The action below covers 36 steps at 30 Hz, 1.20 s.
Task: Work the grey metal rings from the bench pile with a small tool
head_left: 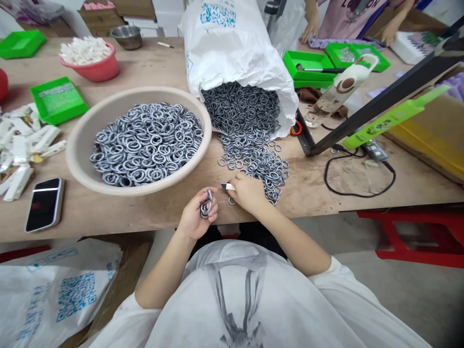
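Several grey rings [206, 207] sit in the curled fingers of my left hand [195, 215], near the table's front edge. My right hand [250, 193] is closed on a small white-handled blade [228, 186] whose dark tip points toward the left hand. Just past the right hand, a loose pile of grey rings [259, 162] spills from the mouth of a white sack [232, 53] lying on its side. To the left stands a wide beige basin [78, 169] filled with the same kind of rings, lighter in sheen.
A phone [44, 204] and white plastic pieces [21, 145] lie at left, by a green tray [60, 113] and a red bowl [101, 65]. A black metal post [362, 111], a cable [326, 176] and green trays [308, 65] are at right. Another person's hands [311, 24] show behind.
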Each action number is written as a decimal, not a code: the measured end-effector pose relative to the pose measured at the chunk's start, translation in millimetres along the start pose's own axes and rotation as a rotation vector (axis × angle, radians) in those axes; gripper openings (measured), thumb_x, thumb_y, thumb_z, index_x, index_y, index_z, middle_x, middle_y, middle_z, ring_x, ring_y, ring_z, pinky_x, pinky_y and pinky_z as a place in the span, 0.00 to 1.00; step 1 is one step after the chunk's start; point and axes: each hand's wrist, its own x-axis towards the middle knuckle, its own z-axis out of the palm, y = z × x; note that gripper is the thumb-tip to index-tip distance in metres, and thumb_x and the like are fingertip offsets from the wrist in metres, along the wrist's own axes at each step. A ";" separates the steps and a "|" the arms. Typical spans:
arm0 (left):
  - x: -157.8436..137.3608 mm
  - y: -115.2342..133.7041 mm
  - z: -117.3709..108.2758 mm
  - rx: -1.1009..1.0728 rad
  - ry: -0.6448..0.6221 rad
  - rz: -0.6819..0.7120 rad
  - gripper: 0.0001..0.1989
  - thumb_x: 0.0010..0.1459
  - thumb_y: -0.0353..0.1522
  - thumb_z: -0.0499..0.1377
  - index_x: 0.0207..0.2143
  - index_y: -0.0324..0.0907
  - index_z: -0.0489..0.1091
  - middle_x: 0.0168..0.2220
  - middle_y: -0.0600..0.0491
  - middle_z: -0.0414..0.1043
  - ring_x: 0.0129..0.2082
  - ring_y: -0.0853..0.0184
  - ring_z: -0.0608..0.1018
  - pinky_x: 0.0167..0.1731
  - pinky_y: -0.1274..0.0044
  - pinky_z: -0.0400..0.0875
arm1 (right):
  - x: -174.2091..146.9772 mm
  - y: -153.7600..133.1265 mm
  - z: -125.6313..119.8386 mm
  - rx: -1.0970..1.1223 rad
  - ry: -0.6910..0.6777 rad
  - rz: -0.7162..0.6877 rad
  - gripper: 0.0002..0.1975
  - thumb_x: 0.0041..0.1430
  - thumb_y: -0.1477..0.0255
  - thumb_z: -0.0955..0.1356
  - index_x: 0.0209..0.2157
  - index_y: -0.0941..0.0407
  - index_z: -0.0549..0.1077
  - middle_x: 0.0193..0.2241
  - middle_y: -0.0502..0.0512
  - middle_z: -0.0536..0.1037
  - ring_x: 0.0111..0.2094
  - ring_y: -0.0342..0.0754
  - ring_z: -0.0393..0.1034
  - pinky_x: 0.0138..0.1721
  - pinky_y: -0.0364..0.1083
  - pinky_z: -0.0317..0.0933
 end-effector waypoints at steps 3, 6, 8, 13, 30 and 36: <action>2.1 1.9 -0.8 -0.071 -0.034 -0.017 0.11 0.51 0.38 0.64 0.32 0.40 0.69 0.24 0.57 0.59 0.19 0.74 0.62 0.14 0.84 0.57 | 5.4 4.1 3.9 0.050 0.038 0.004 0.14 0.66 0.64 0.64 0.39 0.58 0.79 0.39 0.60 0.76 0.39 0.52 0.72 0.30 0.46 0.51; 4.7 0.3 4.1 -0.076 -0.038 0.007 0.19 0.52 0.45 0.64 0.27 0.40 0.63 0.23 0.58 0.56 0.17 0.75 0.60 0.11 0.85 0.53 | 5.3 8.5 2.0 0.280 0.161 0.078 0.11 0.62 0.67 0.67 0.29 0.58 0.77 0.33 0.57 0.75 0.34 0.48 0.69 0.30 0.45 0.51; 6.8 -4.3 10.9 -0.031 0.004 0.045 0.24 0.52 0.47 0.66 0.25 0.40 0.58 0.21 0.60 0.53 0.16 0.77 0.56 0.11 0.86 0.50 | 0.3 7.2 -2.4 0.619 0.248 0.109 0.15 0.62 0.64 0.67 0.24 0.58 0.73 0.26 0.54 0.72 0.28 0.45 0.64 0.29 0.44 0.52; 12.6 -21.8 27.8 0.221 0.113 0.203 0.26 0.49 0.49 0.69 0.32 0.41 0.61 0.23 0.61 0.58 0.16 0.78 0.60 0.11 0.86 0.54 | -21.8 -14.3 -8.9 1.523 0.123 0.131 0.24 0.57 0.48 0.69 0.29 0.58 0.72 0.23 0.50 0.70 0.21 0.41 0.58 0.23 0.42 0.53; 3.9 -23.6 41.5 0.246 -0.061 0.026 0.25 0.52 0.50 0.67 0.29 0.41 0.59 0.18 0.62 0.54 0.14 0.78 0.56 0.11 0.86 0.49 | -30.0 -11.9 -3.6 1.418 0.299 0.085 0.25 0.60 0.47 0.66 0.31 0.56 0.71 0.26 0.51 0.70 0.28 0.44 0.63 0.33 0.44 0.59; 1.7 -16.3 40.9 0.236 -0.067 0.029 0.25 0.52 0.48 0.67 0.27 0.40 0.58 0.18 0.62 0.52 0.14 0.78 0.56 0.12 0.86 0.50 | -46.1 2.9 -17.6 0.915 0.335 -0.177 0.24 0.68 0.54 0.62 0.25 0.57 0.64 0.23 0.50 0.62 0.27 0.43 0.57 0.30 0.44 0.49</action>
